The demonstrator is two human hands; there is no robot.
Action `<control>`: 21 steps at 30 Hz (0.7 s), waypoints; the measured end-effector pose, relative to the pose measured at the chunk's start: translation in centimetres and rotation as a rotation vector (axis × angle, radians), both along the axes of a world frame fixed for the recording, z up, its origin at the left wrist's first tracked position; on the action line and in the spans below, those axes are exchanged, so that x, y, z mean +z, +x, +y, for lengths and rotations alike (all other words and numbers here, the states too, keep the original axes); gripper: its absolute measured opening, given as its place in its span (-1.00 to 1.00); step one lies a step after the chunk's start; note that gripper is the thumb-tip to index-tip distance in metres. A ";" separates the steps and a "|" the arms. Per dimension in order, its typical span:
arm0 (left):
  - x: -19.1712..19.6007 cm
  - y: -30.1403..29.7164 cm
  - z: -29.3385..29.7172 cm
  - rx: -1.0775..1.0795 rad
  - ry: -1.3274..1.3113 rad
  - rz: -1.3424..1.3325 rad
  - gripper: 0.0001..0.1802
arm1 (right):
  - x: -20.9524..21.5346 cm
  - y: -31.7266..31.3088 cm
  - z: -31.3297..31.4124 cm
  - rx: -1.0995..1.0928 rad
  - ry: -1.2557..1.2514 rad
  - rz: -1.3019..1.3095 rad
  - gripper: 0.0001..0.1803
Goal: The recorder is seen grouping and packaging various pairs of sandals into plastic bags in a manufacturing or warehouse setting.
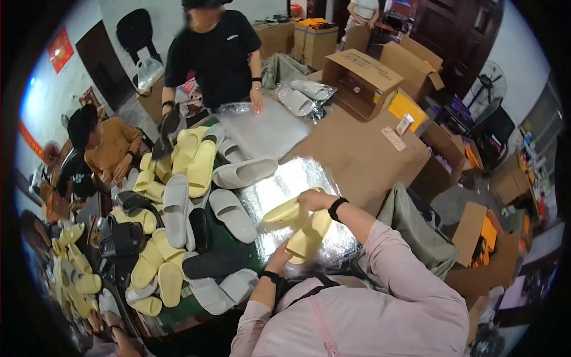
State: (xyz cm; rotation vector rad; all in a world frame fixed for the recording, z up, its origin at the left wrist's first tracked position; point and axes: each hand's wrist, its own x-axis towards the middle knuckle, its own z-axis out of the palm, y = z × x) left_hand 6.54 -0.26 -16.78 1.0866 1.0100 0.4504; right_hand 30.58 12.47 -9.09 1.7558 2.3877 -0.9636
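Observation:
A pair of yellow slide slippers is in my hands, over a stack of shiny clear plastic bags [253, 199]. My left hand [279, 260] grips one yellow slipper [311, 235] by its lower end, and that slipper tilts up to the right. The fingers of my right hand [316, 200] are closed on the other yellow slipper [282, 213], which points left. Part of this pair is blurred. Close by on the left lie a grey slipper [233, 215] and another grey slipper [245, 173], its edge at the bags.
Yellow, grey and black slippers [172, 208] pile up over the table's left side. Across the table a person in black [214, 59] touches more clear bags [270, 128]. Bagged grey slippers [300, 98] and an open carton [360, 83] stand beyond. Another person [113, 149] sits left.

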 end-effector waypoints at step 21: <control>-2.0 1.8 -2.9 0.366 0.424 0.566 -0.51 | 0.1 -2.5 2.2 0.165 0.303 -0.275 -0.59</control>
